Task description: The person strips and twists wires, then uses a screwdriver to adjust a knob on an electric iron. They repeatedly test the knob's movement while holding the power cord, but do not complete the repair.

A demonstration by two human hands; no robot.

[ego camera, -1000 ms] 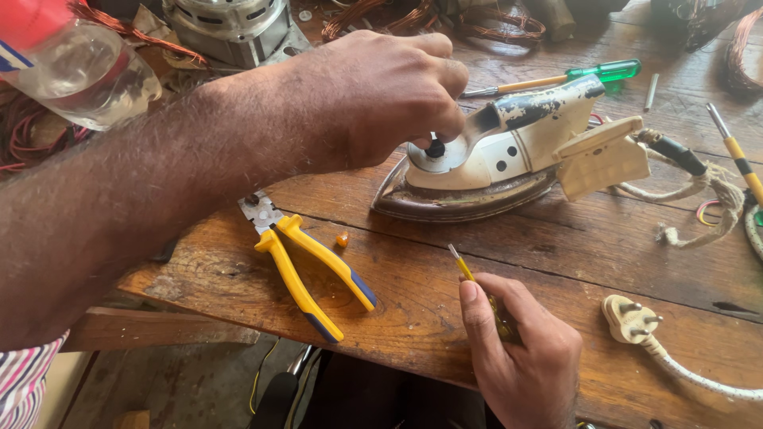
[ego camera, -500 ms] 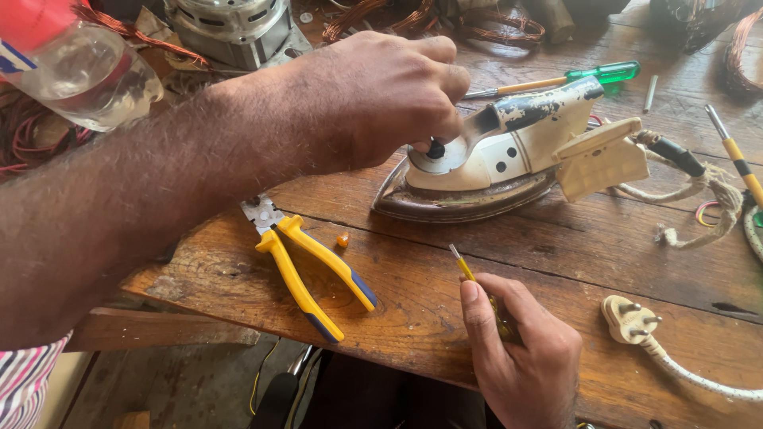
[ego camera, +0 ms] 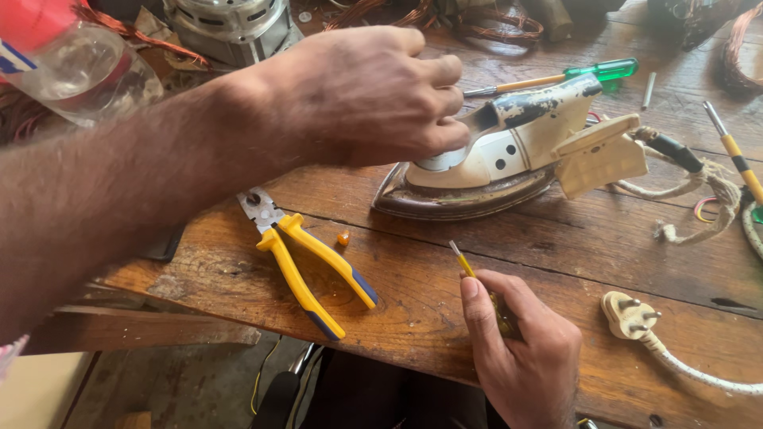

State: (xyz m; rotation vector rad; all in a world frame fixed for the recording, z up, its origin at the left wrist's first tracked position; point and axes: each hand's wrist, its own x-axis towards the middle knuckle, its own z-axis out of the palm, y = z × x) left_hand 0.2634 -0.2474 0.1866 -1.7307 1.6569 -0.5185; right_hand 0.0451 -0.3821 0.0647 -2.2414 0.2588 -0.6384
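Left hand [ego camera: 373,95] gripping dial on heavy, rigid old clothes iron [ego camera: 493,171], best lifted by handle; right hand [ego camera: 524,349] clutching small yellow screwdriver [ego camera: 477,282] on tabletop [ego camera: 556,254]

Soft, even daylight — near forearm slightly blurred.

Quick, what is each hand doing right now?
Left hand: closed on the iron's dial.
Right hand: closed, holding a yellow screwdriver.
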